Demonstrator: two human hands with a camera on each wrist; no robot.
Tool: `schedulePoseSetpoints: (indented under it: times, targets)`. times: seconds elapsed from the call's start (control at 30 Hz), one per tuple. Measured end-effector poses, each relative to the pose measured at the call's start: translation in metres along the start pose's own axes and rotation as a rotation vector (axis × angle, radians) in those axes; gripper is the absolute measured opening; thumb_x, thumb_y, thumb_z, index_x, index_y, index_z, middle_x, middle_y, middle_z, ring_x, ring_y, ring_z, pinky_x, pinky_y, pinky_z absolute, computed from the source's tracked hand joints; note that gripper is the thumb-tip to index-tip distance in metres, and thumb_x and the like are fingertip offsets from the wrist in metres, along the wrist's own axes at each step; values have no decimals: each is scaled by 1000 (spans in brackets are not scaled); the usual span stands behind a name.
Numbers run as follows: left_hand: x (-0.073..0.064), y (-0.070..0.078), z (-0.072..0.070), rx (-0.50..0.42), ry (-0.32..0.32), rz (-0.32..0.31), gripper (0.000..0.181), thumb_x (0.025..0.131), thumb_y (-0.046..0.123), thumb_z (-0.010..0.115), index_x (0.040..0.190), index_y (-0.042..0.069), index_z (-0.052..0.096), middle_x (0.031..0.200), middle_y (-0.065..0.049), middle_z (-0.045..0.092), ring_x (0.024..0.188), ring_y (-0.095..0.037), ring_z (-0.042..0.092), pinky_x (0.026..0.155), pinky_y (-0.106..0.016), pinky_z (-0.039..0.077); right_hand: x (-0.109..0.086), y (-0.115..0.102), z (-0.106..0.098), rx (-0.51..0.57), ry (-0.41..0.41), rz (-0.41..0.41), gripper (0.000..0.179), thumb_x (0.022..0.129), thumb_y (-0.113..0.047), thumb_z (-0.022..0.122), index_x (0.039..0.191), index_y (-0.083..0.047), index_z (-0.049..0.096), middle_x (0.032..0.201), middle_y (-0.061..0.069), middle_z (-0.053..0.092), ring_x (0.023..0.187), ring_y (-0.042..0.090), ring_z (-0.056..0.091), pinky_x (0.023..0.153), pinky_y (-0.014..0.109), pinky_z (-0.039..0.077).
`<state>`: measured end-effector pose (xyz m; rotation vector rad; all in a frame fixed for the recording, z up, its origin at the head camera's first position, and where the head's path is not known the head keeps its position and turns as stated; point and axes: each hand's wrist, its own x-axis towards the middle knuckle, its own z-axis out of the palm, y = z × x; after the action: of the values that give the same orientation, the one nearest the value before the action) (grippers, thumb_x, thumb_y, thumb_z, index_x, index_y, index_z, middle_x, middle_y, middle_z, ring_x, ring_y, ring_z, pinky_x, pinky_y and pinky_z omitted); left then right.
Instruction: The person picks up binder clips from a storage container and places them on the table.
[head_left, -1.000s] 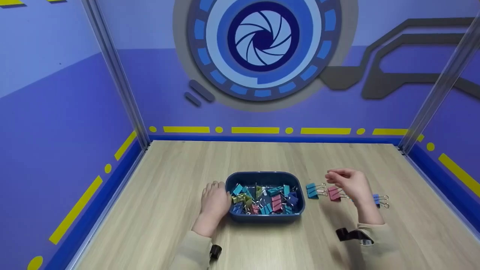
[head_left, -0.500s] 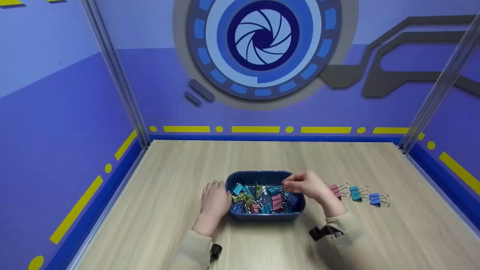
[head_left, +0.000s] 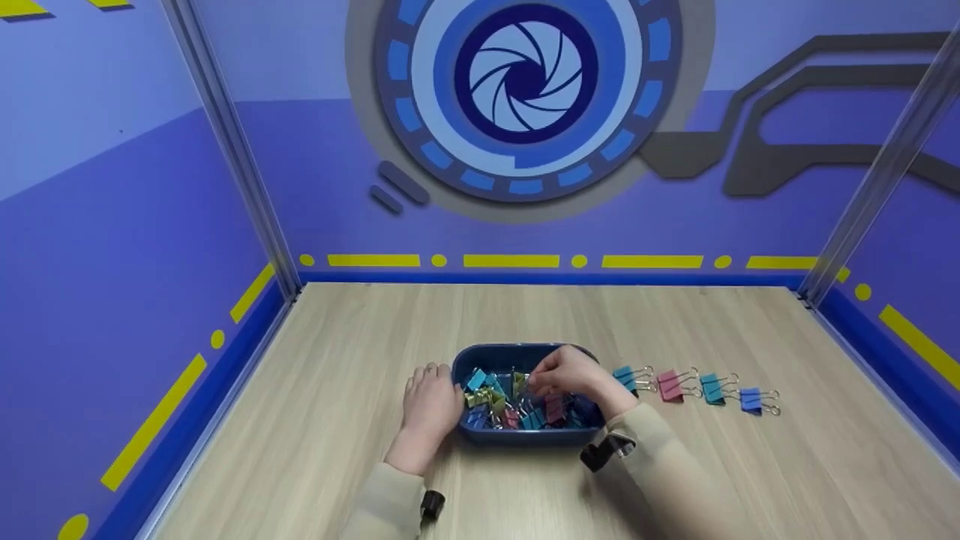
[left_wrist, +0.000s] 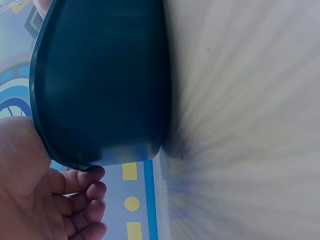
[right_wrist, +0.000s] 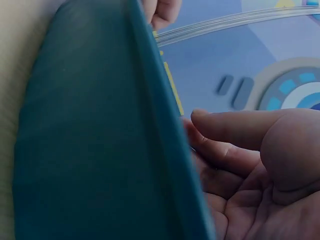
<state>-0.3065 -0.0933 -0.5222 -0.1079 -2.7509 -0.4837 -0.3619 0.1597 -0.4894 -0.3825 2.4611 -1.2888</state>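
Note:
A dark blue plastic box point(head_left: 529, 439) holds several binder clips in teal, olive, pink and blue. My left hand point(head_left: 433, 401) holds the box's left end; in the left wrist view its thumb side lies over the rim and the bent fingers point(left_wrist: 92, 192) are outside. Above the clips, my right hand point(head_left: 574, 373) reaches down into the box, fingertips near an olive clip point(head_left: 519, 382). The right wrist view shows its thumb point(right_wrist: 235, 125) close over the loosely bent fingers, no clip visible between them; the box wall partly hides the fingertips.
Right of the box, a row on the wooden table point(head_left: 360, 322) has a teal clip point(head_left: 625, 379), a pink clip point(head_left: 670, 385), another teal clip point(head_left: 712, 388) and a blue clip point(head_left: 751, 400). Blue-purple panels point(head_left: 315, 180) enclose the table at back and sides.
My right hand has moved left, from above the row of clips, over the box's right rim and down among the clips inside. The left hand and the box stay in place.

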Motion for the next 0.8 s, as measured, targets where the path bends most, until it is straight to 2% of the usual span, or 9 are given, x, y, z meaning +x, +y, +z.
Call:
schedulePoseSetpoints:
  times: [0.37, 0.5, 0.63, 0.7, 0.8]
  targets:
    - [1, -1, 2, -11, 8, -9, 30, 93, 21, 68, 109, -4, 67, 108, -20, 68, 106, -38, 60, 93, -51, 48, 7, -5, 9, -153, -79, 31, 11, 91, -19, 76, 89, -10, 82, 81, 8, 79, 76, 20, 76, 76, 37, 61]
    - [0, -1, 1, 4, 3, -10, 29, 93, 21, 67, 109, -4, 67, 108, -20, 67, 107, -37, 60, 94, -50, 48, 7, -5, 12, -198, -120, 36, 10, 88, -19, 79, 84, -11, 82, 76, 0, 76, 70, 11, 71, 70, 30, 58]
    - [0, -1, 1, 12, 1, -9, 29, 93, 22, 67, 109, -3, 67, 109, -19, 67, 109, -37, 60, 95, -49, 47, 7, -3, 14, -215, -153, 25, 7, 84, -15, 81, 83, -8, 82, 71, -9, 68, 64, 5, 59, 61, 23, 50]
    - [0, 0, 1, 9, -1, -10, 30, 93, 22, 67, 109, -4, 67, 110, -20, 67, 109, -37, 60, 95, -50, 47, 7, -2, 14, -224, -169, 19, 6, 83, -13, 82, 83, -8, 82, 69, -9, 66, 61, 6, 54, 58, 21, 45]
    - [1, 0, 1, 3, -2, -12, 31, 93, 22, 67, 110, -4, 67, 110, -20, 67, 109, -38, 60, 95, -50, 47, 6, -2, 13, -247, -176, 17, 3, 83, -9, 81, 85, -8, 83, 75, -4, 74, 65, 5, 58, 60, 22, 48]
